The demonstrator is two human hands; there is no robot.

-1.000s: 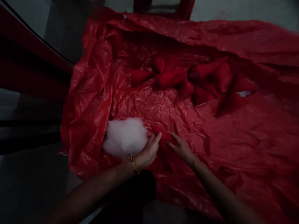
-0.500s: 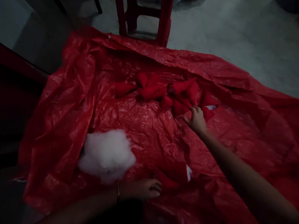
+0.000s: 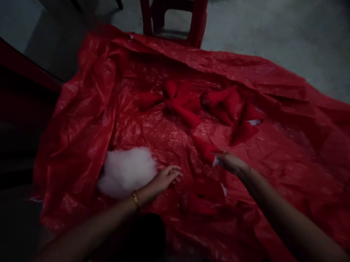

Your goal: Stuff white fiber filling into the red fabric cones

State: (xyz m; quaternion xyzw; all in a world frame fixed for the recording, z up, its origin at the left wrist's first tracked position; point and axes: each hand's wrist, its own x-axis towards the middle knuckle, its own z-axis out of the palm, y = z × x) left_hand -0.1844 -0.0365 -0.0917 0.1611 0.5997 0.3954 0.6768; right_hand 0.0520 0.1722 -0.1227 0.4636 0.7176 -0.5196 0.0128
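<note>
Person's R hand (image 3: pixel 231 163): fingers pinching white-edged end of a red cloth cone (image 3: pixel 205 147), approx. mid of red sheet (image 3: pixel 157 134), other end pointing far left. L hand (image 3: pixel 168 177): fingers loosely curled, just right of white fluff (image 3: pixel 129 171). More red pcs (image 3: pixel 184 104) on far side.

Open red sheet (image 3: pixel 154 132) gives passage between the white fluff (image 3: pixel 129 170) and the red cone-shaped pieces (image 3: pixel 186 115) beyond; a red stool's legs (image 3: pixel 198 24) block part of the far edge.
</note>
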